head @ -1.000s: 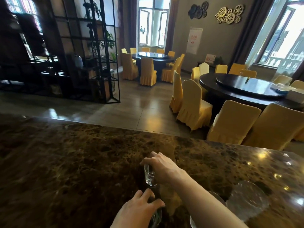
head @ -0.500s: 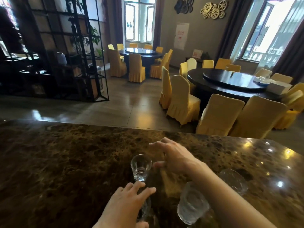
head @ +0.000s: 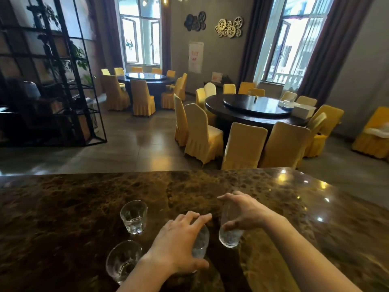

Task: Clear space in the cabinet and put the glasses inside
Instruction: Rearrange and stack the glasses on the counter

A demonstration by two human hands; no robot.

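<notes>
Several clear glasses are on or just above the dark marble counter (head: 63, 207). One glass (head: 133, 217) stands upright and free at centre left. A second free glass (head: 123, 260) stands nearer to me at the lower left. My left hand (head: 179, 241) wraps a third glass (head: 201, 243) from above. My right hand (head: 244, 209) grips a fourth glass (head: 229, 230), tilted and lifted just off the counter. No cabinet is in view.
Beyond the counter's far edge lies a dining room with round dark tables (head: 252, 108) and yellow-covered chairs (head: 202, 133). A black metal shelf unit (head: 52, 81) stands at the left. The counter's right part (head: 315, 207) carries only light reflections.
My right hand let go of the small glass at centre left and moved right onto another glass. My left hand shifted right onto a glass too. The camera tilted up and right.
</notes>
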